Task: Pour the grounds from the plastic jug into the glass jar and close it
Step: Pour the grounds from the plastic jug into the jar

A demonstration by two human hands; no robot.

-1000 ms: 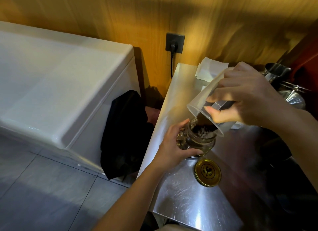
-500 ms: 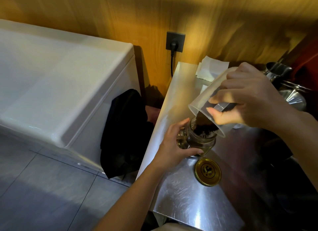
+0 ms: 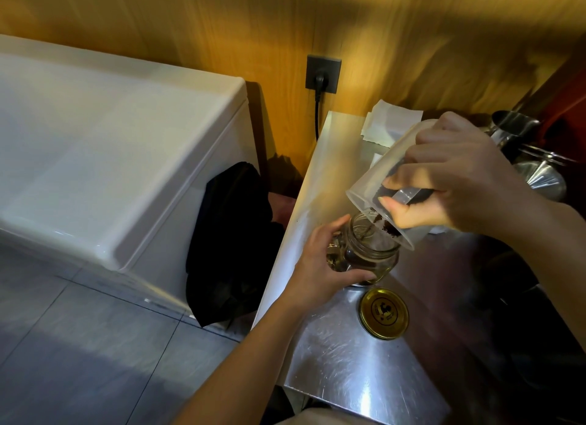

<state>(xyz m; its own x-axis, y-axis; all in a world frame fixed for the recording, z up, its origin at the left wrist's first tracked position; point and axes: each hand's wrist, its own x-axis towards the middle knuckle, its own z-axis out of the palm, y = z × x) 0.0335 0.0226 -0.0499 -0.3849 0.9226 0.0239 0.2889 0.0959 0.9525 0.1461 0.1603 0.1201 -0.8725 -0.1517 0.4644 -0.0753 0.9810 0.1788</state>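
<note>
My right hand (image 3: pixel 450 174) grips the handle of a clear plastic jug (image 3: pixel 385 171), tipped steeply with its mouth down over the glass jar (image 3: pixel 371 253). Dark grounds (image 3: pixel 385 226) cling along the jug's lower lip above the jar's open mouth. My left hand (image 3: pixel 320 266) wraps the jar's left side and holds it upright on the steel counter (image 3: pixel 342 361). A dark layer of grounds lies inside the jar. The gold lid (image 3: pixel 383 313) lies flat on the counter just in front of the jar, untouched.
White paper sheets (image 3: pixel 385 126) lie at the counter's back. Metal pitchers (image 3: pixel 513 129) and other steel ware stand at the far right. A white chest appliance (image 3: pixel 111 158) is on the left, with a black cloth (image 3: pixel 234 234) between it and the counter. A plugged wall socket (image 3: pixel 322 74) is behind.
The jug has tipped further and most of its grounds have slid out into the jar; only a thin streak stays at the lip. My left hand keeps its hold on the jar.
</note>
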